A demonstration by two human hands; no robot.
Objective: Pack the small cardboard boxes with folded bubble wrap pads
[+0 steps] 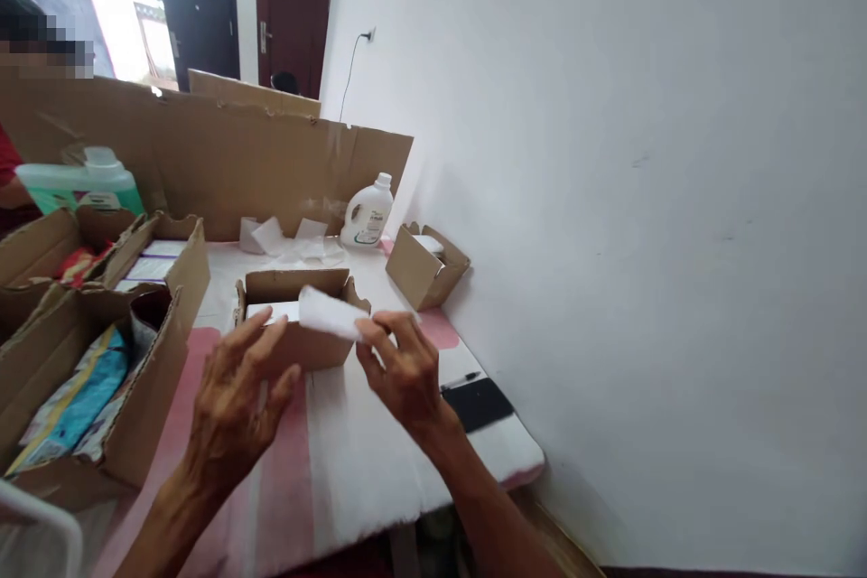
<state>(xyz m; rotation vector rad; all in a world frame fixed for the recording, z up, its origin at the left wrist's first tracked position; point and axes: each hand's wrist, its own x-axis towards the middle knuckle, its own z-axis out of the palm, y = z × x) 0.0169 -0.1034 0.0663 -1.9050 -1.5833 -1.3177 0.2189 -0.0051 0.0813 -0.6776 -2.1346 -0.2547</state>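
Observation:
A small white sheet of paper (330, 311) is pinched at its right end between the thumb and fingers of my right hand (406, 370). It hangs above an open cardboard box (298, 350) on the table, partly covering that box's opening. Inside the box, flat white contents (275, 311) show; their kind I cannot tell. My left hand (237, 397) is at the box's front left, its fingers spread and holding nothing. Its fingertips overlap the box's rim in the view, and whether they touch it I cannot tell.
Several cardboard boxes (135, 433) with packets crowd the left. Loose papers (271, 237), a white jug (369, 212) and a green bottle (81, 185) stand before a cardboard partition (223, 153). Rightward are another box (425, 269), a pen (461, 381), a black notebook (480, 405) and the wall.

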